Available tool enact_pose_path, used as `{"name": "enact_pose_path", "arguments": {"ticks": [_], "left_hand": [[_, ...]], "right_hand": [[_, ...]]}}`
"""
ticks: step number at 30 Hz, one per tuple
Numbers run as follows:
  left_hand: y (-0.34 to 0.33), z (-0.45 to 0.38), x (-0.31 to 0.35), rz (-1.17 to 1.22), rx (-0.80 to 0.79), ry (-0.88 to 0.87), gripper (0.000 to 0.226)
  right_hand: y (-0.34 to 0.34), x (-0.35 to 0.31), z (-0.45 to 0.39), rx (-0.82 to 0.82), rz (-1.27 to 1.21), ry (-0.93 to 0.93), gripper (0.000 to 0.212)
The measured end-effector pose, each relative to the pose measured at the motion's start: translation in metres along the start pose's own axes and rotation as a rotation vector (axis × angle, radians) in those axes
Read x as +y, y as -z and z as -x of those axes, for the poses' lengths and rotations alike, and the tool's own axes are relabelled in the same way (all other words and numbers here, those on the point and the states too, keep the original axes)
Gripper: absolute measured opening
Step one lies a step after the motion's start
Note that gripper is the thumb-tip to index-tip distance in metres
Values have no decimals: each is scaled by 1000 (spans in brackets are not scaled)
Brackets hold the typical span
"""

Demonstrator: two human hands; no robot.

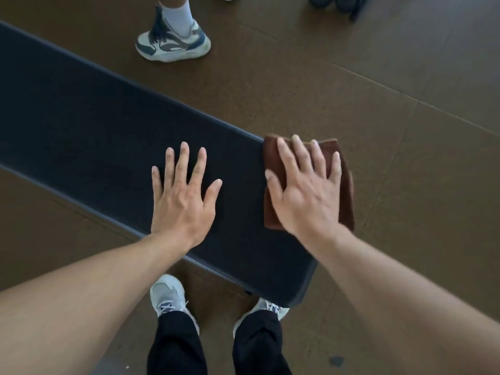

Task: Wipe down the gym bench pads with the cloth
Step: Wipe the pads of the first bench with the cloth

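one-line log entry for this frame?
left hand: flat on pad | right hand: pressing cloth at pad end | wipe: underway

A gym floor, by the look of it: a long black padded bench (108, 125) lies under the hands, brown rubber floor tiles (378, 85) spread all round them, and another person's trainer (173, 41) stands beyond the left hand (181, 201).

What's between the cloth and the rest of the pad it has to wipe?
The left hand lies flat on the bench pad, directly beside the cloth under the right hand. Beyond it, nothing visible.
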State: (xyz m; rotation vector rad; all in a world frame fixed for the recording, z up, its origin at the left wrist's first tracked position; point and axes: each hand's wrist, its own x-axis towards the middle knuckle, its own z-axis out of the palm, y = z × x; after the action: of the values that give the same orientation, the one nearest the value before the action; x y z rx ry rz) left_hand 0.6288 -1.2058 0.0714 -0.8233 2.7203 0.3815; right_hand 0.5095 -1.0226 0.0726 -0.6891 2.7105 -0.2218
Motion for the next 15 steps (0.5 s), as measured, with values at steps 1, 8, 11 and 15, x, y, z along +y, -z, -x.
{"name": "enact_pose_path", "arguments": {"ticks": [1,8,11,15], "left_hand": [[-1,1,3,-31,59,-52,65],[-25,0,60,42,118,-411,58],[-40,6,65,11,125,-356,60],[-45,6,66,65,176,-376,61]], "right_hand": [[7,4,-20,-24,-44,-69,60],[24,41,-14,-19,-227,-147,55],[24,50,-4,18,-248,-193,49],[25,31,-27,32,-138,-198,49]]}}
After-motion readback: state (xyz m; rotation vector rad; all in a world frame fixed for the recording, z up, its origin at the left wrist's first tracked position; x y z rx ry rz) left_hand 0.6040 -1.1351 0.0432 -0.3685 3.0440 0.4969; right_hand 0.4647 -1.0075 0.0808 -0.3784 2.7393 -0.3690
